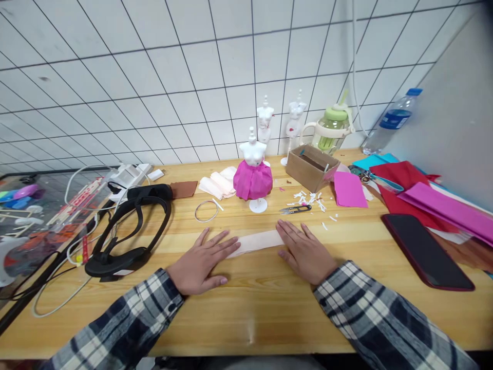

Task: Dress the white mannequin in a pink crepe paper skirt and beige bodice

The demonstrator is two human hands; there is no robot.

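A narrow pale pink strip [257,242], of fabric or paper, lies flat on the wooden table. My left hand [202,262] rests palm down with fingers spread, its fingertips over the strip's left end. On the right end lie the fingers of my right hand [306,252], stretched out flat. Just beyond the strip stands a small white mannequin [253,153] in a gathered magenta skirt [252,180]. Black-handled thread snips [296,209] lie past my right fingertips, beside scattered white scraps [308,197]. A thin ring of cord [206,211] is beyond my left hand.
Two bare mannequins [265,121] stand by the tiled wall. A cardboard box [313,167], a green-lidded jug [332,128] and a water bottle [393,122] are back right. Coloured fabric [400,185] and a phone [427,252] lie right; a black headset strap [131,231] and cables lie left.
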